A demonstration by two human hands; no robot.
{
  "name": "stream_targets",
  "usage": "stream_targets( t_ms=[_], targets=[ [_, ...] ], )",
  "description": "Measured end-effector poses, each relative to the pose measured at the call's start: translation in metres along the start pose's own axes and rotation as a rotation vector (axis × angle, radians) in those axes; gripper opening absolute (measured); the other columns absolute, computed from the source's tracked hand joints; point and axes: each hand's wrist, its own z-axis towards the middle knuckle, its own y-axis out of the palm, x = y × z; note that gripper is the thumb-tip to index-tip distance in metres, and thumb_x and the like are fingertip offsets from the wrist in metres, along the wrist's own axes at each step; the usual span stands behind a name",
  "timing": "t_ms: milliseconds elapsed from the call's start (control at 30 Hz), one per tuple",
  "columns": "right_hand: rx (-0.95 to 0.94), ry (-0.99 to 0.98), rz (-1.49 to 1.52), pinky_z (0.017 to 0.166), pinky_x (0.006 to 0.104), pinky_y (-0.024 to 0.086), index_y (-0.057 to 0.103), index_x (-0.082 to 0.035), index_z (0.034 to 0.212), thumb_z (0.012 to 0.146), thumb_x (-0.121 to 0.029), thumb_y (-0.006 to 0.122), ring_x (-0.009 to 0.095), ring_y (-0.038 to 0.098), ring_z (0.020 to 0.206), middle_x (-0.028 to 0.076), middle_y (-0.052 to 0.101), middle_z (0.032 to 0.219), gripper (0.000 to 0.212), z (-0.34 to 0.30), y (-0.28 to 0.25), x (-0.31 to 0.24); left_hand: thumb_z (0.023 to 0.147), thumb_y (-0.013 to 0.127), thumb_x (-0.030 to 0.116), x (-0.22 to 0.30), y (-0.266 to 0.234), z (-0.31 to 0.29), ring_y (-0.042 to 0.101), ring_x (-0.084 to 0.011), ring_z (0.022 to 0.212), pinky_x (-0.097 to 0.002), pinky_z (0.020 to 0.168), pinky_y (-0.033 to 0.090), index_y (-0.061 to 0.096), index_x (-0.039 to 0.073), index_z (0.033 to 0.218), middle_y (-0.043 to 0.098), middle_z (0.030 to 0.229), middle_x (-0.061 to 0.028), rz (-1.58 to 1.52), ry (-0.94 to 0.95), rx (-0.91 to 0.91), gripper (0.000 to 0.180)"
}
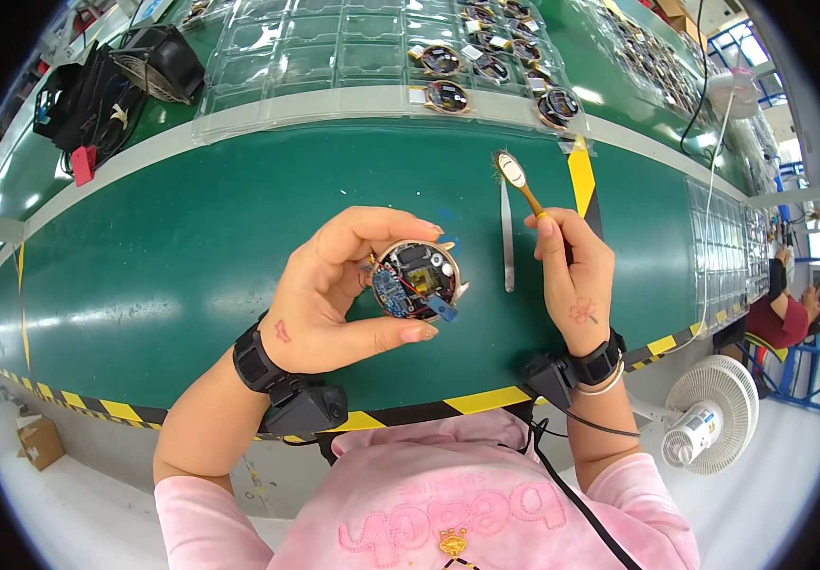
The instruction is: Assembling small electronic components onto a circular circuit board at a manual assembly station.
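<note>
One round device [417,280] sits in the grip of the left hand [310,318], the thumb closed on its near edge and a fingertip on its far edge. Its open face is turned up toward the head; being a disc, it shows no clear long axis across that face, though small lugs stick out on the side away from the palm. Inside are one blue circuit board [390,290], on the palm side, and one small blue tab [442,308] at the rim near the thumb tip. The right hand [576,275], apart from the device on its right, grips one brush [522,187] by the handle; the brush's long axis slants away and leftward from the fingers, its head farthest out, bristles toward the left. Between the two grips, one slim metal strip [509,247] lies on the green table [163,256], pointing nearly straight away from the body. Beyond both hands stands a clear compartment tray [305,57] with more round units at its right, too crowded to count surely. One black box-shaped thing [158,62] lies far beyond the left grip; one white fan [714,413] stands right of the right wrist.
</note>
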Motion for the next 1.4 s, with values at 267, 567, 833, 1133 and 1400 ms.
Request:
stream_targets(
  t_ms=[267,567,833,1133,1400],
  targets=[
    [0.032,0.020,0.059,0.054,0.0210,0.033,0.065,0.001,0.094,0.098,-0.022,0.054,0.005,0.042,0.060,-0.002,0.051,0.065,0.025,0.002,0.009,0.011,0.070,0.068,-0.004,0.020,-0.014,0.011,0.061,-0.0214,0.077,-0.0302,0.065,0.049,0.067,0.010,0.103,0.056,0.082,-0.0044,1.323,0.275,0.093,0.036],
    [0.021,0.018,0.110,0.054,0.0206,0.033,0.065,0.000,0.094,0.098,-0.022,0.055,0.005,0.043,0.060,-0.002,0.052,0.065,0.025,0.001,0.007,0.013,0.074,0.062,0.000,0.014,-0.022,0.013,0.058,-0.0216,0.065,-0.0321,0.056,0.047,0.067,0.013,0.097,0.050,0.073,-0.0043,1.670,0.138,0.162,0.027],
    [0.010,0.025,0.140,0.054,0.0213,0.034,0.065,0.000,0.094,0.097,-0.021,0.055,0.005,0.043,0.060,-0.002,0.052,0.065,0.023,0.001,0.004,0.015,0.075,0.065,-0.002,0.019,-0.031,0.013,0.062,-0.0167,0.071,-0.0296,0.058,0.049,0.064,0.012,0.102,0.055,0.078,-0.0028,1.649,0.002,0.083,0.031],
    [0.194,0.030,-0.049,0.058,0.0220,0.039,0.065,0.000,0.095,0.096,-0.020,0.058,0.008,0.049,0.062,0.002,0.057,0.069,0.022,0.004,-0.032,0.037,0.078,0.068,-0.009,0.019,-0.048,0.013,0.064,-0.0148,0.089,-0.0270,0.071,0.054,0.050,0.007,0.119,0.060,0.105,-0.0069,0.278,-0.022,0.351,0.048],
    [0.218,-0.389,-0.522,0.065,0.0298,0.049,0.067,-0.006,0.100,0.084,-0.003,0.064,0.020,0.059,0.075,0.009,0.062,0.092,0.017,0.010,-0.052,0.048,0.075,0.071,-0.010,0.002,-0.028,0.010,0.064,-0.0170,0.091,-0.0286,0.077,0.055,0.044,0.007,0.122,0.056,0.111,-0.0074,-0.134,-0.153,0.109,0.057]
  ],
)
